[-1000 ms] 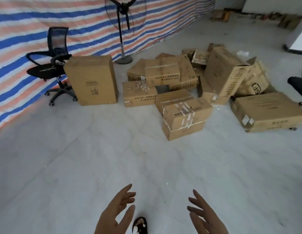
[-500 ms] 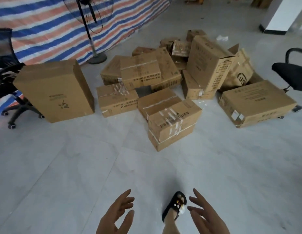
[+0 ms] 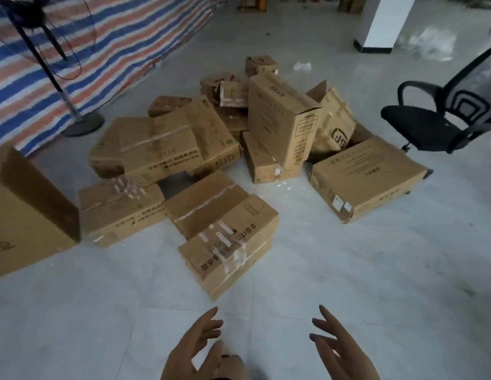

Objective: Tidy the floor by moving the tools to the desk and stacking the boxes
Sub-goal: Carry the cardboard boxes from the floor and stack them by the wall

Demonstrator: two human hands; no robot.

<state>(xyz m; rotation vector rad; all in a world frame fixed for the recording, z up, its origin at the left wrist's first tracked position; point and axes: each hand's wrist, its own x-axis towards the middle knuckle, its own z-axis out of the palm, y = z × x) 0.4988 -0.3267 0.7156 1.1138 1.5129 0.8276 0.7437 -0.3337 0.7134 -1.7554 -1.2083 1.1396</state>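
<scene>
My left hand (image 3: 196,349) and right hand (image 3: 340,349) reach forward at the bottom of the view, palms turned toward each other, fingers spread apart and relaxed, holding nothing. Below them is a pale tiled floor (image 3: 376,283). Just ahead of my fingertips lies the nearest cardboard box (image 3: 230,245), sealed with strips of clear tape and set at an angle; it overlaps a flatter box (image 3: 203,204) behind it. To the left sits another taped box (image 3: 121,209), and at the far left edge stands a large box (image 3: 27,215), partly cut off. Behind these, a jumble of more boxes spreads across the floor: a wide flat one (image 3: 156,146) resting on others, a tall upright box (image 3: 282,124) near the middle, and a broad low box (image 3: 367,176) on the right. A black office chair (image 3: 436,119) stands at the right. A pedestal fan (image 3: 47,64) stands at the left before a striped tarpaulin (image 3: 115,37). A white pillar (image 3: 384,20) rises at the back.
</scene>
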